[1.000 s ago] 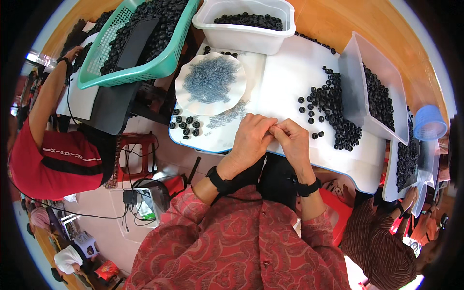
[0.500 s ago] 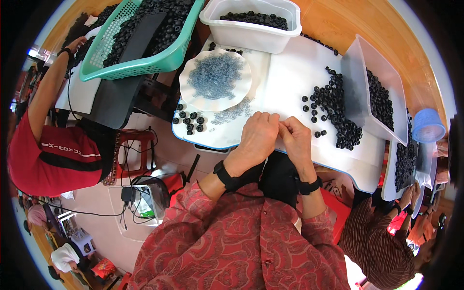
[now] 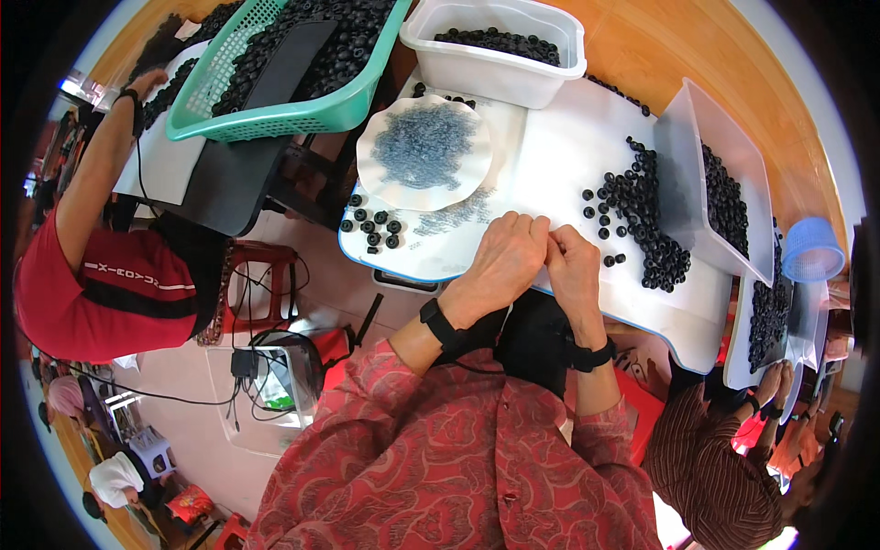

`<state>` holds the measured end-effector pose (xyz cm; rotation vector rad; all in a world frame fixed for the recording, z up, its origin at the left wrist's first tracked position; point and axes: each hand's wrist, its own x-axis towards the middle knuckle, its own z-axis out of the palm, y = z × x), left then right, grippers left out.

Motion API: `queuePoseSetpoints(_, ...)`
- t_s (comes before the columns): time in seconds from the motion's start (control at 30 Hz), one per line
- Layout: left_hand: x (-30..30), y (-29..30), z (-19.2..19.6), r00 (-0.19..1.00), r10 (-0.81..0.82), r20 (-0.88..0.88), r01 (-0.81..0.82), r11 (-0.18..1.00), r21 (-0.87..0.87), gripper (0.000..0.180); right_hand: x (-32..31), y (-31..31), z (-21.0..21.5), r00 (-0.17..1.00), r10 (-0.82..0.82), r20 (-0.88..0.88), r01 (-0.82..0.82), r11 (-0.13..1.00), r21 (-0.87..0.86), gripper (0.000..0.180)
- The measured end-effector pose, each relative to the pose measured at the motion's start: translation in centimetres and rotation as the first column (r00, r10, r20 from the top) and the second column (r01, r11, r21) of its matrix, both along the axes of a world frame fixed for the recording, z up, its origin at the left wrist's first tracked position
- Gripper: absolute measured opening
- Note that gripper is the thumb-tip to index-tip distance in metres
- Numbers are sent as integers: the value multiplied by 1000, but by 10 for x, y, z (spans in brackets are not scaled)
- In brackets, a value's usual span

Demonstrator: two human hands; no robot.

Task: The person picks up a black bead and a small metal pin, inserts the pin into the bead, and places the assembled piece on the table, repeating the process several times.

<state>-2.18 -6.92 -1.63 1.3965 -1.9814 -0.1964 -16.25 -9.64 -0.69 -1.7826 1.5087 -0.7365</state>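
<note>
My left hand (image 3: 506, 264) and my right hand (image 3: 574, 272) meet at the table's front edge, fingers curled and pinched together. Whatever sits between the fingertips is hidden behind the knuckles. To the left lies a wavy-rimmed white plate (image 3: 374, 180) heaped with small translucent grey-blue pieces (image 3: 423, 142). More of these pieces (image 3: 456, 213) are spread on the table beside it. A small group of round black parts with holes (image 3: 380, 218) sits near the left corner. Right of my hands lies a larger loose pile of such black parts (image 3: 642, 206).
A white tub (image 3: 495, 75) of black parts stands at the back. On the right, a translucent bin (image 3: 683, 183) lies tipped with black parts inside. A green basket (image 3: 275, 126) is at the far left, and a blue mesh cup (image 3: 812, 249) at far right. Co-workers sit on both sides.
The view has shifted slightly, so the table and its things appear a little further right and lower. My hands stay pressed together at the edge, with only slight finger movement.
</note>
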Motion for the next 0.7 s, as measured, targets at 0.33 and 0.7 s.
queuePoseSetpoints(0.33,28,18,6,998,-15,-53,17,999,30,42,25,17,0,978,59,200,-60,998,0,11)
queuePoseSetpoints(0.7,41,36,-7,995,45,-89,-48,998,-27,34,36,23,-8,968,148,203,-154,988,14,8)
